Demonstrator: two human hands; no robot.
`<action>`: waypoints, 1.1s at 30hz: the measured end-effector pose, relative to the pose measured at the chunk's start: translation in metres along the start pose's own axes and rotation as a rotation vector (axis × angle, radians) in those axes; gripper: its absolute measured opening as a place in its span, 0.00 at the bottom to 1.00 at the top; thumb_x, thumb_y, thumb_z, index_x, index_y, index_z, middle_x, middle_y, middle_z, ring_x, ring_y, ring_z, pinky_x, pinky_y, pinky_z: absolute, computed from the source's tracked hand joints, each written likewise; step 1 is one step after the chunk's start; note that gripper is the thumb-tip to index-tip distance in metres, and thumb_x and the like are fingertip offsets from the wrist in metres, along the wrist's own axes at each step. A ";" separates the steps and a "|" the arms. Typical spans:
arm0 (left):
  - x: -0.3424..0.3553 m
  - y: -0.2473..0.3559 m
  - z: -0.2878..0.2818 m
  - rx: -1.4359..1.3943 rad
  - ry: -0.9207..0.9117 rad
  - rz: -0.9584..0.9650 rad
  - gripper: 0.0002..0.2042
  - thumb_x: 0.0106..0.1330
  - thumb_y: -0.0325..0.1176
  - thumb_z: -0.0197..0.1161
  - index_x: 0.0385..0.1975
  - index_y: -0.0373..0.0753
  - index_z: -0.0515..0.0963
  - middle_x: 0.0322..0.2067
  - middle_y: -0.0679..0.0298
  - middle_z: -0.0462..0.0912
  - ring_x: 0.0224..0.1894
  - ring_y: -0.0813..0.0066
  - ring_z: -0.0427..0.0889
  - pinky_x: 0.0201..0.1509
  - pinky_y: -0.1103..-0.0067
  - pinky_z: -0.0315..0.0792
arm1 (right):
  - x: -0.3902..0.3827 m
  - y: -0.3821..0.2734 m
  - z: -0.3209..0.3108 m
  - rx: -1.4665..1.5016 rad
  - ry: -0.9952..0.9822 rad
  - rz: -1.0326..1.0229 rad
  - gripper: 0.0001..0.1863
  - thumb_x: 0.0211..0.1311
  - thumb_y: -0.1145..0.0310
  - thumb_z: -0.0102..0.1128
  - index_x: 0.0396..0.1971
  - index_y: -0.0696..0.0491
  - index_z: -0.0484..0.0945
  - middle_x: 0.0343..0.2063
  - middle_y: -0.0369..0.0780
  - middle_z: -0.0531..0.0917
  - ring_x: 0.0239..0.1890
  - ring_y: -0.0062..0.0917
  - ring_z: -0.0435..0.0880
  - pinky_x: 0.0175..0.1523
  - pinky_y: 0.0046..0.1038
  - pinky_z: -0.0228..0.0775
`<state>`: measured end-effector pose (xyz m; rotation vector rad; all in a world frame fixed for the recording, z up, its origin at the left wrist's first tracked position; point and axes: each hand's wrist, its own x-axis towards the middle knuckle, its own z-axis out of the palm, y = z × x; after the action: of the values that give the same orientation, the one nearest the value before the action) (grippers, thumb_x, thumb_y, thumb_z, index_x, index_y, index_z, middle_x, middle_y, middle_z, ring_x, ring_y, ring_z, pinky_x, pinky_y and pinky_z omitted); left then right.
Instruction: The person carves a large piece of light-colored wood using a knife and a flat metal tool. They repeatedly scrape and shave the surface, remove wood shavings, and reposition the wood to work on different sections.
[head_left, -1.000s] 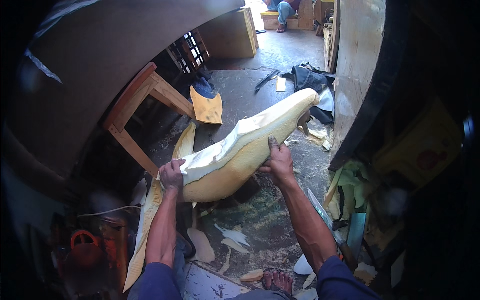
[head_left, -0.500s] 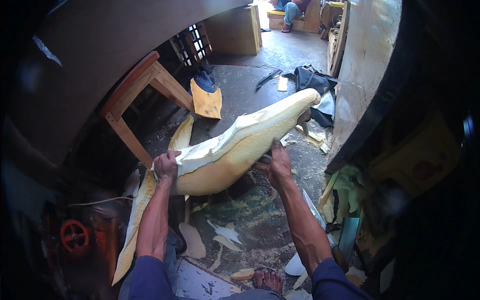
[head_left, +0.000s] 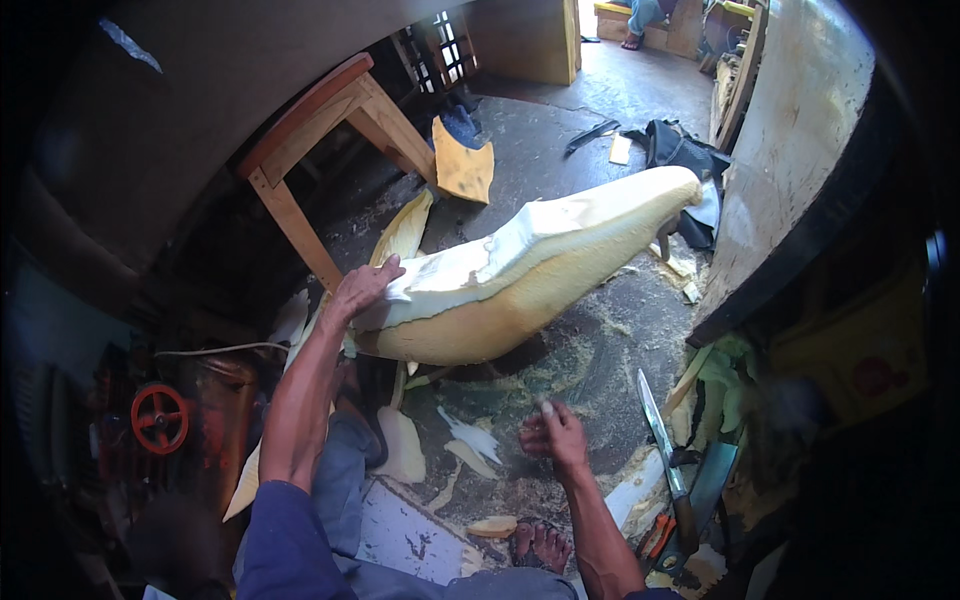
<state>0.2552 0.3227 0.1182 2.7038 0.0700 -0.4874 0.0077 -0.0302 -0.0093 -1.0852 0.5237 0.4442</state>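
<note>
A long foam motorcycle seat (head_left: 470, 325), white and rough-cut on top and yellow-tan along its side, slants across the middle toward the far right. My left hand (head_left: 368, 287) grips its near left end, fingers over the top edge; the underside of that grip is hidden. My right hand (head_left: 555, 437) is off the seat, lower and in front of it, with fingers loosely bent, apart and holding nothing. Right of that hand lies a long knife (head_left: 655, 415) with a dark handle. Beside it are a wide blade (head_left: 713, 485) and an orange-handled tool (head_left: 656, 537).
Foam offcuts (head_left: 401, 447) and crumbs litter the floor around my foot. A wooden frame (head_left: 285, 215) stands at the left, near a yellow foam piece (head_left: 463, 165). A black bag (head_left: 680, 150) lies beyond the seat, beside a pale panel (head_left: 795, 150). Someone's leg (head_left: 640, 20) shows far back.
My right hand has let go of the seat's side and dropped nearer to me. My left hand stays at the near end. The whole view has shifted, and the knife shows more fully.
</note>
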 end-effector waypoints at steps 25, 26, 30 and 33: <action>-0.070 -0.008 0.142 0.136 0.397 -0.016 0.23 0.79 0.49 0.44 0.68 0.51 0.72 0.54 0.52 0.80 0.61 0.52 0.77 0.66 0.54 0.65 | 0.055 -0.085 0.103 -1.590 -0.110 -0.962 0.30 0.77 0.43 0.45 0.67 0.47 0.75 0.75 0.35 0.68 0.80 0.33 0.56 0.83 0.53 0.32; -0.066 -0.008 0.141 0.157 0.430 -0.027 0.23 0.79 0.49 0.44 0.68 0.51 0.72 0.54 0.52 0.80 0.60 0.52 0.77 0.66 0.54 0.65 | 0.059 -0.070 0.103 -1.556 -0.041 -1.109 0.30 0.77 0.43 0.45 0.68 0.46 0.75 0.74 0.36 0.68 0.80 0.34 0.57 0.82 0.54 0.33; -0.070 -0.001 0.139 0.144 0.434 -0.022 0.23 0.80 0.49 0.43 0.68 0.49 0.71 0.55 0.51 0.79 0.60 0.50 0.77 0.66 0.54 0.65 | 0.045 -0.006 0.082 -1.373 0.047 -1.149 0.26 0.72 0.53 0.57 0.65 0.48 0.76 0.70 0.44 0.73 0.77 0.40 0.61 0.80 0.55 0.44; -0.093 0.007 0.151 0.179 0.389 -0.114 0.24 0.79 0.49 0.44 0.70 0.49 0.69 0.55 0.51 0.79 0.59 0.50 0.77 0.64 0.53 0.66 | 0.011 0.033 0.055 -1.189 -0.090 -0.978 0.32 0.70 0.58 0.61 0.71 0.50 0.69 0.71 0.48 0.71 0.77 0.44 0.61 0.79 0.54 0.46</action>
<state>0.1198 0.2595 0.0228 2.9449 0.3007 0.0103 0.0073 0.0337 -0.0189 -2.2539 -0.4861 -0.1352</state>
